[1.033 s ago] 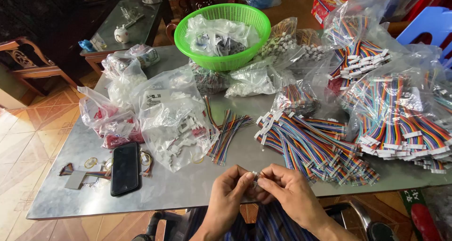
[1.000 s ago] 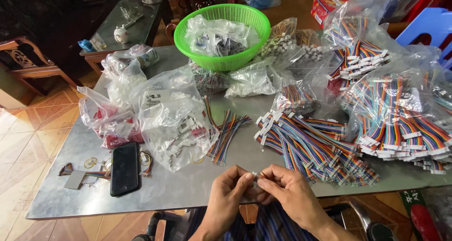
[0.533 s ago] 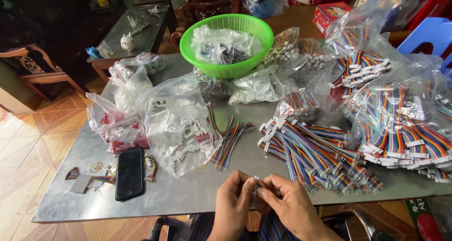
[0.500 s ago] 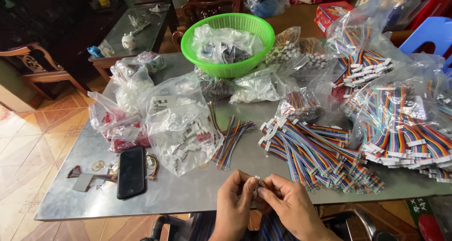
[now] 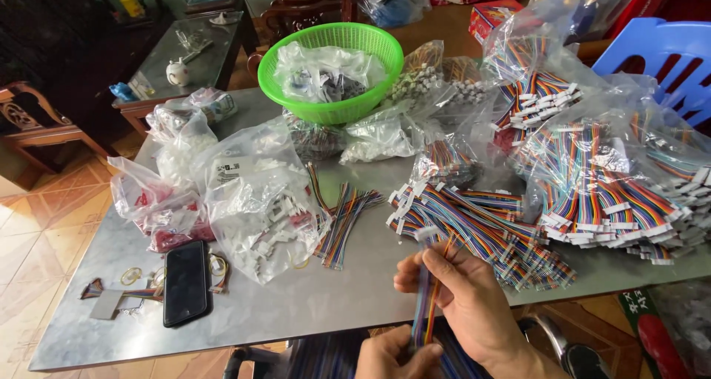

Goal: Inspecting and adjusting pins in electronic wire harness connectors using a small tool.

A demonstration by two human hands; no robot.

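Note:
My right hand [image 5: 463, 297] grips the upper part of a rainbow ribbon cable [image 5: 424, 305] with a white connector at its top end, held upright over the table's near edge. My left hand [image 5: 396, 357] pinches the same cable's lower end, low in the view and partly cut off. Just beyond my hands lies a loose pile of rainbow cables [image 5: 481, 227] with white connectors. A smaller bunch of cables [image 5: 342, 216] lies to the left of it.
A green basket [image 5: 366, 38] with bagged parts stands at the back of the grey table [image 5: 296, 305]. Clear bags of white connectors [image 5: 255, 194] sit left, bags of cables [image 5: 607, 172] right. A black phone [image 5: 185, 281] lies near the left front. A blue chair [image 5: 666, 53] is far right.
My hands were together on a small piece at the table's edge; now they are apart, right above left, with a ribbon cable stretched upright between them. The view has shifted closer.

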